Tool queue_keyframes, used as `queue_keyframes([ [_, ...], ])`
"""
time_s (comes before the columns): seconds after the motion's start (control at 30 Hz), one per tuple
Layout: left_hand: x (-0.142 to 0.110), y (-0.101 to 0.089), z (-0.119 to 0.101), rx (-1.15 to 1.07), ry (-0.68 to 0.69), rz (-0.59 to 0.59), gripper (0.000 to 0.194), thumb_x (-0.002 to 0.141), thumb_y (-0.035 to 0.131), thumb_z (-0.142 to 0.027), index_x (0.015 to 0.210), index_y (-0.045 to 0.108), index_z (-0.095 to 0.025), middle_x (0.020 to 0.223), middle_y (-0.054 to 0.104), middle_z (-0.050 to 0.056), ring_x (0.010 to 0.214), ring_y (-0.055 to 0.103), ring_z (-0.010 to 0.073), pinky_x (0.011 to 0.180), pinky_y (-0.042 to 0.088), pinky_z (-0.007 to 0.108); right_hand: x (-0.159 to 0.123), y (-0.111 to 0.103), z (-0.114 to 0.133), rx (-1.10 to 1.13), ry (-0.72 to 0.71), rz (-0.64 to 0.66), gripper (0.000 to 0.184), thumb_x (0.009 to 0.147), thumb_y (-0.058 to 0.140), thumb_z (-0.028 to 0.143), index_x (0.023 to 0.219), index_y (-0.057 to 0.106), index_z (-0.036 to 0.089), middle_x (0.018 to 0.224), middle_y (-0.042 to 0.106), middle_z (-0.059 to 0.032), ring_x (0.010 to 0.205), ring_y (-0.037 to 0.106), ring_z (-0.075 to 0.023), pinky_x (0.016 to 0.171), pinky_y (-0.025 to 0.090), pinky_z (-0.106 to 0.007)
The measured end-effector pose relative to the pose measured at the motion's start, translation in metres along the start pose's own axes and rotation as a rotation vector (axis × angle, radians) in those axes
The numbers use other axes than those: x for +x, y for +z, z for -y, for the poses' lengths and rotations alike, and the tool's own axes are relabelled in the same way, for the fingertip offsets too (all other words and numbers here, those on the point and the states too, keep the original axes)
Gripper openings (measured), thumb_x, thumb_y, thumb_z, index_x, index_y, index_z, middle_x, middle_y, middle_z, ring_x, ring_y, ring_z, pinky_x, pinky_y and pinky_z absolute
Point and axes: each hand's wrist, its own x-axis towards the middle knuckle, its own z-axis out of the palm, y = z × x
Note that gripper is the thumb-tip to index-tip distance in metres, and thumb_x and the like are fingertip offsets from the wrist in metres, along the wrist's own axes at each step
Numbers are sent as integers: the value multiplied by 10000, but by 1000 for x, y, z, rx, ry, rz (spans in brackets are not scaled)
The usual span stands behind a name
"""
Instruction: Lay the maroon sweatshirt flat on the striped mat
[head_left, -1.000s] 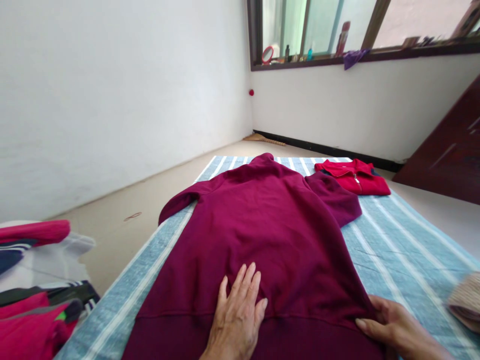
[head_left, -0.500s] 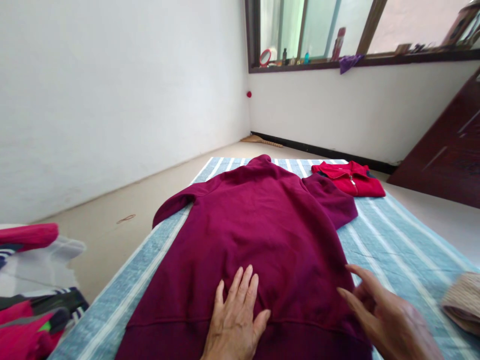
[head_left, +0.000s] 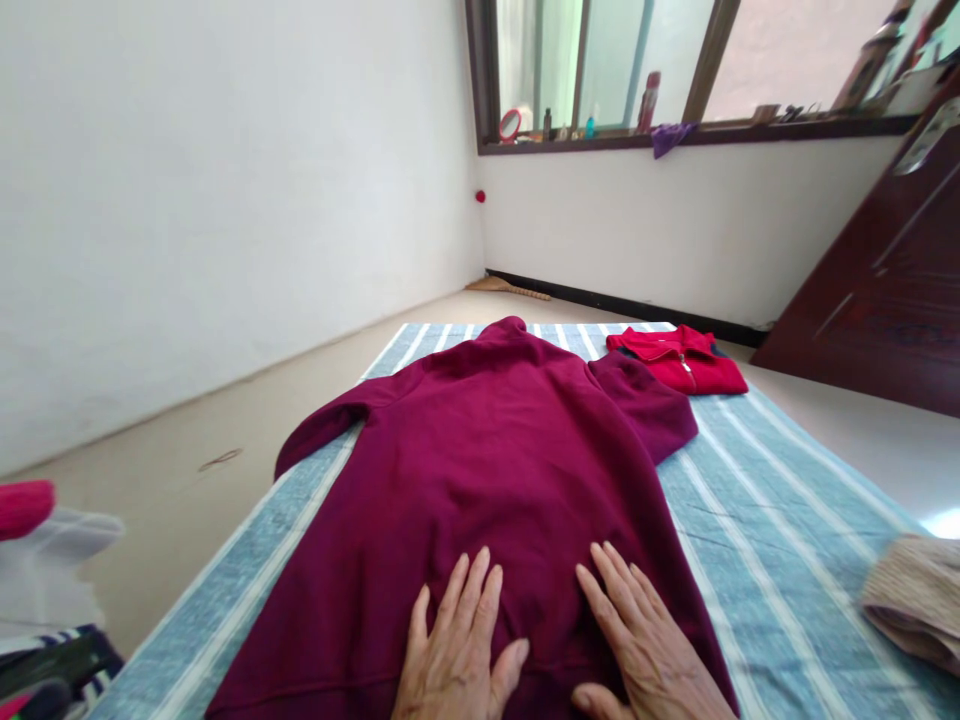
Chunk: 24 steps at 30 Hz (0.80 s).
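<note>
A maroon sweatshirt (head_left: 495, 460) lies spread out on a table with a blue and white striped cloth (head_left: 780, 520). Its collar points away from me and its hem is towards me. The left sleeve hangs over the table's left edge, while the right one is bent out to the side. My left hand (head_left: 457, 645) rests flat on the lower middle of the sweatshirt, fingers stretched. Flat on the fabric to its right lies my right hand (head_left: 641, 640), fingers also straight. Neither hand grips anything.
A folded red zip garment (head_left: 690, 362) lies at the far right of the table. Beige knitted fabric (head_left: 919, 595) sits at the right edge. Clothes (head_left: 52, 560) are piled at the lower left. A broom (head_left: 506, 287) lies on the floor by the wall.
My right hand has moved left from the sweatshirt's right edge and now lies flat on it. My left hand stays on the fabric. The view has shifted slightly right.
</note>
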Motion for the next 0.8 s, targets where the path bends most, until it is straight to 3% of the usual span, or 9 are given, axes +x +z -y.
queue_keyframes([
  [0.13, 5, -12, 6, -91, -7, 146, 485, 870, 421, -451, 1312, 477, -261, 1362, 489, 47, 1215, 483, 266, 952, 392, 468, 1, -4, 1, 162, 144, -14, 824, 741, 626, 389, 1444, 243, 197, 1489, 255, -117, 1324, 312, -300, 1004, 407, -422],
  [0.23, 26, -34, 6, -149, -35, 220, 453, 846, 455, -494, 1188, 594, -231, 1279, 570, 90, 1171, 520, 304, 946, 395, 520, 18, -20, -7, 323, 239, -46, 599, 789, 575, 330, 1348, 415, 186, 1415, 396, -125, 1249, 438, -257, 966, 449, -359],
  [0.33, 71, -56, -3, -250, -43, 224, 378, 837, 500, -385, 1157, 601, -209, 1235, 602, 102, 1159, 526, 294, 987, 358, 530, 55, -41, -23, 503, 287, -85, 320, 847, 499, 305, 1134, 581, 190, 1170, 605, -103, 1051, 589, -216, 894, 487, -338],
  [0.43, 132, -60, -18, -411, -44, 311, 267, 842, 492, -281, 1052, 630, -190, 1046, 679, 93, 988, 611, 240, 902, 445, 410, 106, -49, -47, 650, 323, -168, 204, 834, 499, 289, 943, 646, 199, 908, 679, -57, 810, 637, -187, 749, 511, -307],
  [0.53, 194, -40, -32, -568, -122, 323, 184, 809, 509, -227, 891, 660, -162, 876, 694, 107, 862, 639, 244, 789, 472, 352, 150, -39, -77, 778, 462, -358, 158, 765, 561, 284, 830, 677, 199, 819, 694, -47, 740, 633, -196, 720, 493, -313],
  [0.63, 240, -6, -40, -619, -195, 295, 161, 782, 515, -168, 854, 659, -172, 839, 699, 90, 820, 650, 223, 735, 471, 313, 173, -19, -108, 802, 553, -477, 165, 724, 568, 270, 813, 677, 184, 776, 687, -52, 727, 629, -205, 729, 487, -339],
  [0.8, 267, 42, -42, -686, -327, 246, 211, 761, 510, -87, 898, 651, -165, 847, 699, 73, 788, 646, 181, 722, 463, 281, 167, 10, -142, 921, 681, -560, 193, 713, 558, 288, 836, 638, 163, 732, 660, -38, 613, 616, -169, 585, 504, -301],
])
